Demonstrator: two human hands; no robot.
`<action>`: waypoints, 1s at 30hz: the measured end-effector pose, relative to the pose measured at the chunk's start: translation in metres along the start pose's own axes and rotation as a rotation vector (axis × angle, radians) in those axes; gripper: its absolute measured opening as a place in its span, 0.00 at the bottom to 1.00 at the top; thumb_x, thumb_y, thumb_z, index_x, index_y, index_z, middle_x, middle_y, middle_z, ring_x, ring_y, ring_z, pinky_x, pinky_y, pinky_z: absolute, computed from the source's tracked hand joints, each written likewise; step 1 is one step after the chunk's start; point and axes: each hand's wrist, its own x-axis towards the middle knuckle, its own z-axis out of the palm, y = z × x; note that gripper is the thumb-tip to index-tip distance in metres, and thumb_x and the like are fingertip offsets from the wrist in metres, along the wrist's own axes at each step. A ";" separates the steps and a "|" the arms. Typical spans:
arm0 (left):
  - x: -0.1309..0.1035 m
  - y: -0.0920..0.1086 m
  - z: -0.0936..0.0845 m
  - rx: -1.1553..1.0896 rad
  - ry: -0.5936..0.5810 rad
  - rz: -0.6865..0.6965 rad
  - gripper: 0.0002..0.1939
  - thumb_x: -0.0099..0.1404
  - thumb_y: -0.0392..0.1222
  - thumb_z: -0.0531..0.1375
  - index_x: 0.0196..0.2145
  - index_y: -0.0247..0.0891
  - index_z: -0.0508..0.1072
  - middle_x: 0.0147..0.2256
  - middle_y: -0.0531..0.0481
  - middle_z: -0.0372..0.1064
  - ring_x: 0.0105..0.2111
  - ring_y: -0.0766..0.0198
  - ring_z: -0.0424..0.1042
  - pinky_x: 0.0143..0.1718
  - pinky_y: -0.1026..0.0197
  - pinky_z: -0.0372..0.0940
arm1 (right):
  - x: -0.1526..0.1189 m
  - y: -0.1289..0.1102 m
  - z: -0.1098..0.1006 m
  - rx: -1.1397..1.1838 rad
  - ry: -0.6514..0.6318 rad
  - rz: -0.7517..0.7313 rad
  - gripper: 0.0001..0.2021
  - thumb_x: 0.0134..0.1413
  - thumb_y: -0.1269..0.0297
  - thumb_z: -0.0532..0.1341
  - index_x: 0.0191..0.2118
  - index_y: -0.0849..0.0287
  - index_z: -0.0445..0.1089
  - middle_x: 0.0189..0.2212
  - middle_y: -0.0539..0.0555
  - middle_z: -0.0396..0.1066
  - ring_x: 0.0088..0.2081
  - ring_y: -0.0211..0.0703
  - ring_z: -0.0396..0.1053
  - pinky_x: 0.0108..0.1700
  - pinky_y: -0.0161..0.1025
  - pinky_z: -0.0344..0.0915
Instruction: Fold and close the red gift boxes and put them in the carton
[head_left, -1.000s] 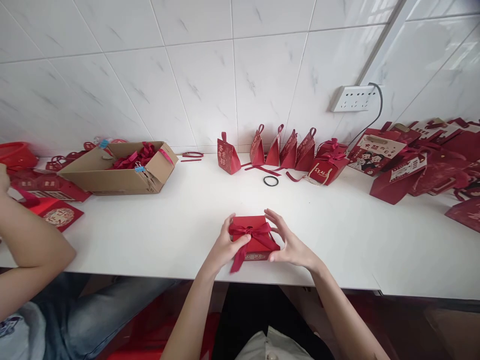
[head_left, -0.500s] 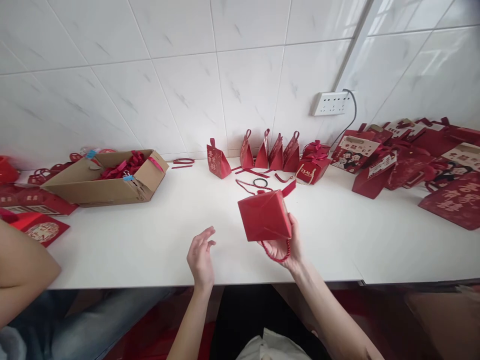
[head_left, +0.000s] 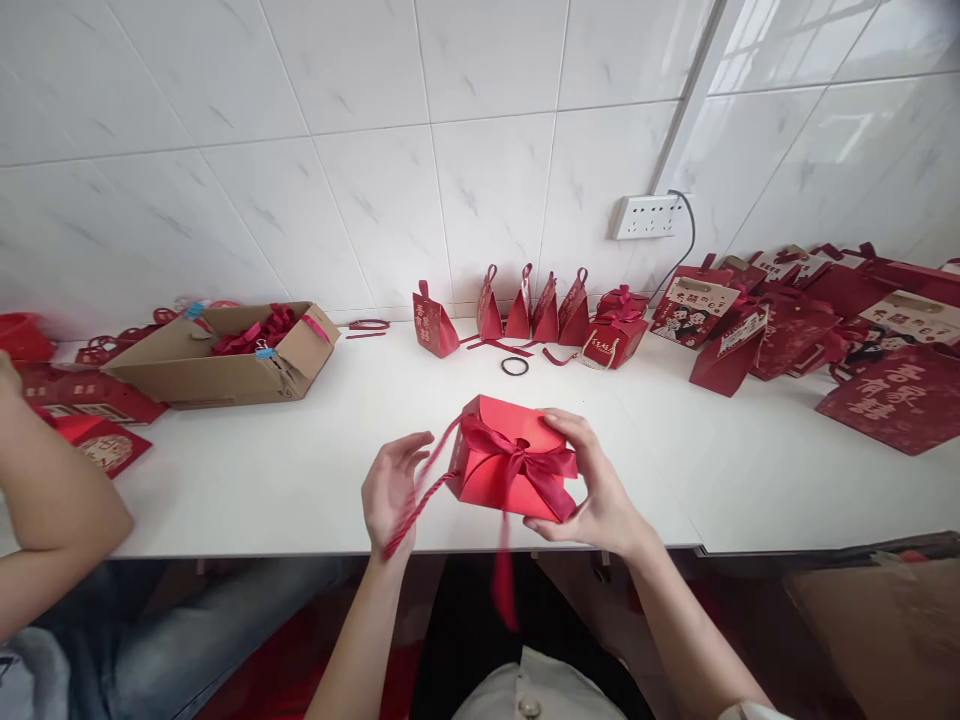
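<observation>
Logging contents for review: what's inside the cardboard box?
Red ribbons lie bunched inside the cardboard box. Anything beneath them or low behind its near side is covered, so cannot be seen.

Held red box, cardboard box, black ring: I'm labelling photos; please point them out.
Held red box [head_left: 487,480], head view: bow-tied face.
Cardboard box [head_left: 210,383], head view: near wall.
Black ring [head_left: 515,375], head view: near edge.
</observation>
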 end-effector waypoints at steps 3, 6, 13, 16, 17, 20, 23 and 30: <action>0.004 0.025 0.007 0.044 -0.124 0.014 0.23 0.61 0.59 0.54 0.36 0.35 0.76 0.39 0.42 0.74 0.44 0.53 0.71 0.43 0.56 0.66 | 0.009 -0.011 -0.014 -0.207 -0.088 -0.126 0.42 0.46 0.60 0.70 0.63 0.48 0.47 0.58 0.61 0.52 0.60 0.57 0.53 0.53 0.52 0.65; 0.002 0.047 0.019 0.221 -0.241 0.010 0.25 0.62 0.61 0.53 0.39 0.36 0.75 0.40 0.43 0.73 0.43 0.54 0.71 0.43 0.58 0.66 | 0.013 -0.016 -0.018 -0.273 -0.118 -0.154 0.42 0.48 0.60 0.69 0.63 0.49 0.46 0.59 0.62 0.51 0.60 0.59 0.53 0.54 0.55 0.64; -0.020 0.066 0.049 0.721 -0.159 0.303 0.07 0.64 0.43 0.59 0.30 0.38 0.68 0.28 0.52 0.67 0.30 0.65 0.67 0.33 0.64 0.63 | 0.007 -0.016 -0.013 -0.257 -0.109 -0.150 0.42 0.47 0.61 0.70 0.64 0.49 0.46 0.60 0.63 0.50 0.61 0.59 0.51 0.55 0.55 0.63; -0.030 0.064 0.054 0.754 -0.279 0.756 0.05 0.62 0.30 0.59 0.35 0.37 0.68 0.31 0.51 0.67 0.33 0.65 0.66 0.34 0.63 0.64 | 0.005 -0.016 -0.011 -0.245 -0.079 -0.127 0.42 0.47 0.60 0.70 0.64 0.48 0.46 0.60 0.62 0.49 0.61 0.58 0.51 0.55 0.55 0.63; -0.033 0.063 0.054 0.782 -0.348 0.895 0.08 0.60 0.27 0.59 0.37 0.36 0.69 0.32 0.50 0.67 0.34 0.64 0.66 0.35 0.62 0.64 | 0.004 -0.016 -0.011 -0.235 -0.068 -0.117 0.42 0.48 0.60 0.70 0.64 0.47 0.46 0.61 0.62 0.49 0.61 0.58 0.51 0.55 0.55 0.63; -0.039 0.059 0.054 0.881 -0.512 1.154 0.11 0.58 0.25 0.61 0.39 0.34 0.71 0.32 0.48 0.70 0.34 0.62 0.65 0.36 0.60 0.64 | 0.002 -0.016 -0.012 -0.197 -0.044 -0.093 0.40 0.50 0.59 0.69 0.63 0.47 0.47 0.61 0.61 0.49 0.62 0.57 0.49 0.54 0.52 0.64; -0.042 0.056 0.055 0.898 -0.564 1.233 0.11 0.58 0.26 0.61 0.40 0.32 0.73 0.32 0.47 0.71 0.34 0.62 0.67 0.35 0.59 0.63 | -0.001 -0.016 -0.013 -0.179 -0.036 -0.086 0.39 0.50 0.58 0.68 0.63 0.48 0.47 0.60 0.62 0.49 0.62 0.57 0.49 0.54 0.50 0.65; -0.032 0.046 0.049 0.665 -0.268 0.691 0.07 0.61 0.29 0.56 0.36 0.37 0.71 0.31 0.49 0.68 0.32 0.65 0.68 0.32 0.63 0.66 | -0.011 -0.022 -0.021 -0.232 -0.005 -0.052 0.42 0.48 0.60 0.69 0.64 0.48 0.46 0.61 0.61 0.48 0.62 0.57 0.49 0.57 0.54 0.61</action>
